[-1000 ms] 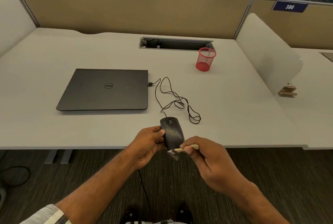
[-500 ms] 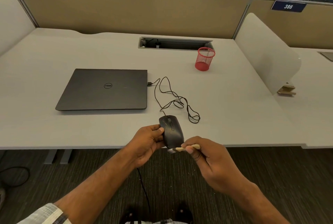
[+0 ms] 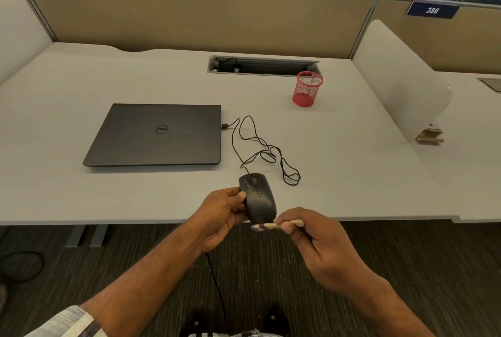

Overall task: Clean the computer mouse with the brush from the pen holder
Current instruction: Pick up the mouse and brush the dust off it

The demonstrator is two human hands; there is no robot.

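Observation:
A black wired computer mouse (image 3: 258, 197) is lifted just above the front edge of the desk (image 3: 352, 174), gripped from the left side by my left hand (image 3: 221, 214). My right hand (image 3: 317, 244) pinches a small brush (image 3: 271, 226) with a pale wooden handle; its bristle end points left and sits at the mouse's near end. The mouse cable (image 3: 260, 147) lies in loops on the desk. A red mesh pen holder (image 3: 307, 89) stands upright at the back right and looks empty.
A closed dark laptop (image 3: 157, 134) lies left of the cable, which plugs into its right side. A cable tray slot (image 3: 263, 65) is cut into the desk behind the holder. A white divider panel (image 3: 401, 79) stands at the right. Dark carpet lies below.
The brush tip has shifted slightly along the mouse's near end. Both hands and the mouse stay almost in place.

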